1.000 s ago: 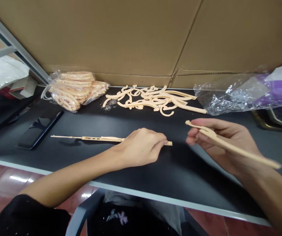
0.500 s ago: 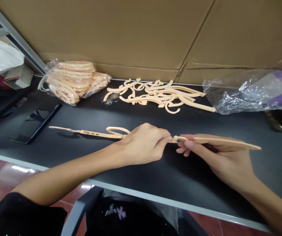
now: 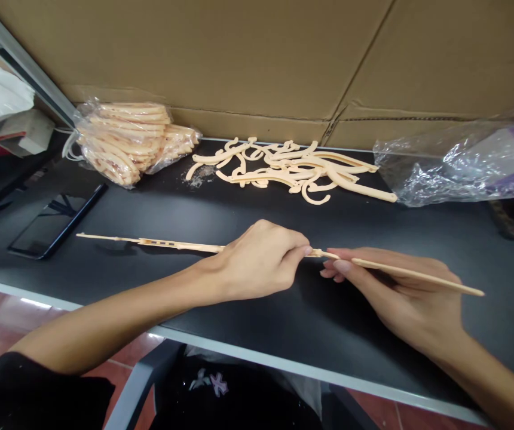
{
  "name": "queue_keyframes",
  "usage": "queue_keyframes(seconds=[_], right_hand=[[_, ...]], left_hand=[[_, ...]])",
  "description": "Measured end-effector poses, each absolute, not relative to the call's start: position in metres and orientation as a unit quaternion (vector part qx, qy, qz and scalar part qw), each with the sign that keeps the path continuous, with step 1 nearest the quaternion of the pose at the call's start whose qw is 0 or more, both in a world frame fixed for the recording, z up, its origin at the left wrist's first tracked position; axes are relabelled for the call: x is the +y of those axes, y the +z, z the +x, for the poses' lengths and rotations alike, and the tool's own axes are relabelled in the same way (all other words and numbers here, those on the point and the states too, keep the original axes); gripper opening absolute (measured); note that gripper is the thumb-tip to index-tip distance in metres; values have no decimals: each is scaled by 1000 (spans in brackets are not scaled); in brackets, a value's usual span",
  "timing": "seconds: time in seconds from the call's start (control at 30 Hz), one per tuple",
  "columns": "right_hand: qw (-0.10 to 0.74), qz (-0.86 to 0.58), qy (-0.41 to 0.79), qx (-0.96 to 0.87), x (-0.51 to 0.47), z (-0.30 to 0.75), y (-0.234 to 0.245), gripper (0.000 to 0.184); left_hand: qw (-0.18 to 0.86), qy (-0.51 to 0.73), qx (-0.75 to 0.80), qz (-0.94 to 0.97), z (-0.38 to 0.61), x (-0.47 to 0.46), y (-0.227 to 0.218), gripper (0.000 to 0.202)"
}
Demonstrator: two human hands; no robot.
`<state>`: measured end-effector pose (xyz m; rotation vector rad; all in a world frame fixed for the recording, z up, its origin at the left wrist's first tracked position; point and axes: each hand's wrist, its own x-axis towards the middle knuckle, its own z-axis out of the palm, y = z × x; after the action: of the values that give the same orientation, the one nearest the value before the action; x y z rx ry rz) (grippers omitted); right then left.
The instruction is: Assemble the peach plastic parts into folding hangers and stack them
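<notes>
1. The left hand has its fingers closed in a pinch. It is holding the right end of a long, thin cream piece.
2. That piece sticks out to the left, just above the black table. It has small dark slots in it.
3. The right hand is just beside the left one. Its thumb and fingers are pinching a cream stick, whose free end points right.
4. The stick's left tip comes up to the left hand's fingertips, by the long piece. I cannot tell if the two are joined.
5. On the far side, past the hands, lies a messy pile of cream hooks and bars.
6. A clear bag full of cream pieces sits far left. Nearer on that side lies a dark phone.
7. Far right is some crinkly clear plastic.
</notes>
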<state>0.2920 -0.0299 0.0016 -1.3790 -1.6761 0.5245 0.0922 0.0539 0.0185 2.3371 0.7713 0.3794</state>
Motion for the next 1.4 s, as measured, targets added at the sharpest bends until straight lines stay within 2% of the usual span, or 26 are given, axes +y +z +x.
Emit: queue_keyframes(seconds=[0.2, 0.33, 0.57, 0.93, 1.1, 1.4], right_hand=[[451, -543, 200, -680, -31, 294, -2, 20], [451, -559, 249, -650, -31, 294, -2, 16], [428, -544, 407, -595, -27, 297, 4, 9], [455, -548, 486, -507, -31, 297, -1, 13], [459, -561, 448, -524, -29, 293, 2, 12], [455, -557, 375, -585, -29, 291, 6, 10]], left_hand=[[356, 134, 313, 870, 93, 57, 28, 25], [386, 122, 327, 854, 92, 58, 31, 23], [349, 147, 286, 880, 92, 48, 23, 29], [232, 187, 246, 923, 93, 42, 13, 29], [218, 171, 249, 928, 92, 41, 11, 27], [269, 172, 239, 917, 88, 44, 16, 24]])
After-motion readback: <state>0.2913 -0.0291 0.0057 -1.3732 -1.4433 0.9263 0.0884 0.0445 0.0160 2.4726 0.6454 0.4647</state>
